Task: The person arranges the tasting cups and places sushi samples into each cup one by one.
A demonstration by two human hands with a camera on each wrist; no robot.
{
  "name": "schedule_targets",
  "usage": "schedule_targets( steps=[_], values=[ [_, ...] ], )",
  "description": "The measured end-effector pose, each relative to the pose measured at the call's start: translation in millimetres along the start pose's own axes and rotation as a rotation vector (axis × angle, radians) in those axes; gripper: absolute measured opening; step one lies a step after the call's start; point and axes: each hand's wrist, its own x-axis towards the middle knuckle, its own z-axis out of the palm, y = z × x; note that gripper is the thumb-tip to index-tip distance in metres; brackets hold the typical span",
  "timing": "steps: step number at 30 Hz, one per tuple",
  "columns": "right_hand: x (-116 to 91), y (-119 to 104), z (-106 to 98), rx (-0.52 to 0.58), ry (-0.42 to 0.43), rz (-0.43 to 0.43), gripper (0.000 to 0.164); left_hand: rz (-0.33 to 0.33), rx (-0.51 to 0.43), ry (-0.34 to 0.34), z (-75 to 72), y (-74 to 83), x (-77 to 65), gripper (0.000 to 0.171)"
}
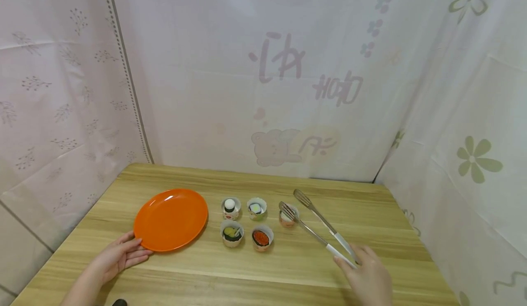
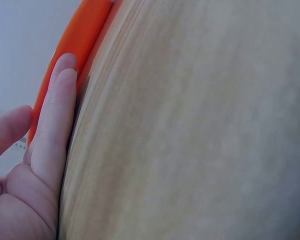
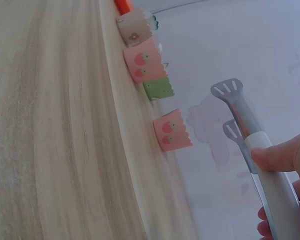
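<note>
An orange plate lies on the left of the table. My left hand holds its near-left rim, thumb at the edge and fingers extended along the underside; the left wrist view shows these fingers against the plate. My right hand grips the white handles of metal tongs, their slotted tips apart. One tip hangs over the rightmost pink paper cup, partly hiding its contents. In the right wrist view, the thumb presses on a handle of the tongs.
Several small paper cups stand mid-table: one with a white ball-topped piece, one with a pale square piece, one with a yellow-green topping, one with red roe-like topping. A dark object shows at the bottom edge.
</note>
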Motion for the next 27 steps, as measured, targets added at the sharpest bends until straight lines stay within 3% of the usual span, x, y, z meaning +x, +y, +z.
schedule_targets(
  steps=[5, 15, 27],
  values=[
    [-0.5, 4.5, 1.3, 0.017, 0.053, 0.029, 0.05, -0.005, 0.005, 0.008, 0.1, 0.2, 0.6, 0.075],
    [1.1, 7.3, -4.5, 0.034, 0.049, 0.213, 0.057, -0.017, -0.004, 0.011, 4.1, 3.4, -2.0, 0.075],
    [2.6, 11.1, -1.9, 0.034, 0.063, 0.302, 0.061, -0.022, -0.008, -0.006, 5.0, 4.4, -3.1, 0.074]
  ],
)
